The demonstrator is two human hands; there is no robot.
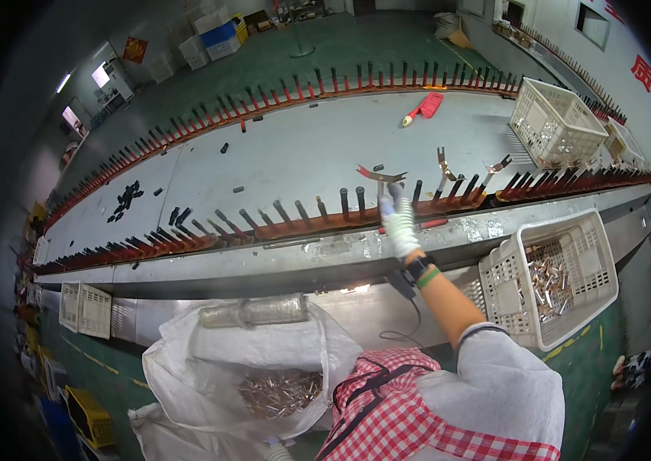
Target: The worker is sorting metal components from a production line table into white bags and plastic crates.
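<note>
Currently right hand (397,217) at forked piece (375,176); left hand (278,452) near sack (179,365).

Coppery metal piece (381,177), ends spread sideways, at the gloved right hand's (398,221) fingertips.

The long grey metal table (294,146) bore a cluster of small black pieces (125,202) at left, others scattered singly, a red item (432,105) toward the far edge and a white perforated crate (571,144) at right. Upright dark-tipped pegs (361,200) lined both long edges.
</note>
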